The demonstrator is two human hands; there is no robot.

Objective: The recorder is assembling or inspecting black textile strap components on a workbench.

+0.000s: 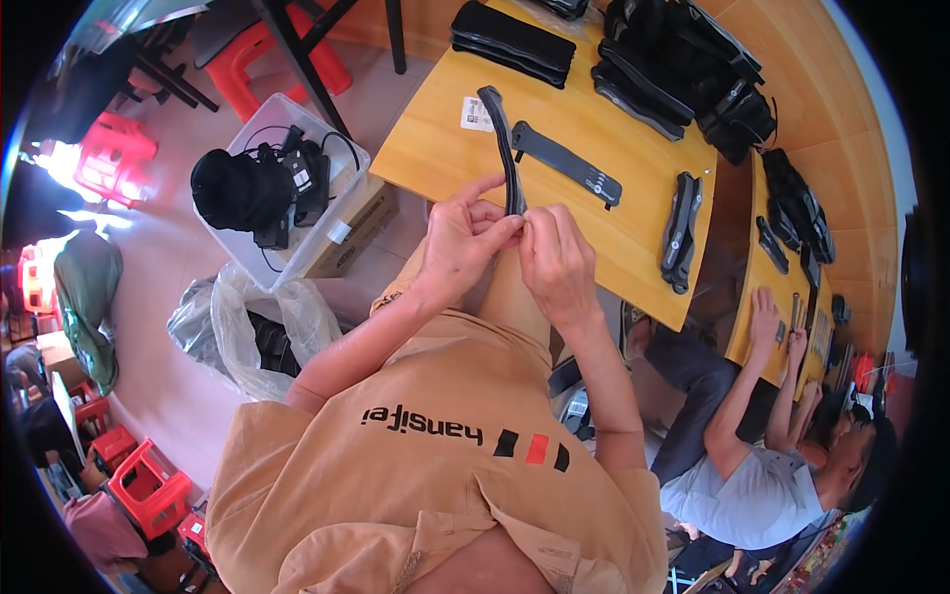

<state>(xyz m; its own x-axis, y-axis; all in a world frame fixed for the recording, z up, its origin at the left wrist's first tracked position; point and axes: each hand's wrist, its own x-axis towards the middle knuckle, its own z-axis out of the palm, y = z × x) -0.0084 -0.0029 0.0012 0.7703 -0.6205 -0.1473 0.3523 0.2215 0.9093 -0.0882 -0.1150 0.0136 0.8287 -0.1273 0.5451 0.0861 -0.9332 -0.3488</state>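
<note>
Both hands pinch the lower end of a long, narrow black strap-like strip (505, 144) with a grey edge, which stands up in front of me over the near edge of the table. My left hand (460, 243) closes on it from the left, the thumb meeting the other hand's fingertips. My right hand (557, 259) is closed on the same end from the right. Beyond them a flat dark grey strip (566, 166) with small holes at one end lies on the yellow table (426, 129). Further right lies a pair of grey-and-black curved strips (681, 233).
Stacked black padded pieces (513, 45) and a larger heap (683, 74) fill the table's far side. A white label (476, 113) lies nearby. To the left stands a plastic bin (346, 148) of black parts, beside a clear bag (233, 332). Another person (752, 485) works at right.
</note>
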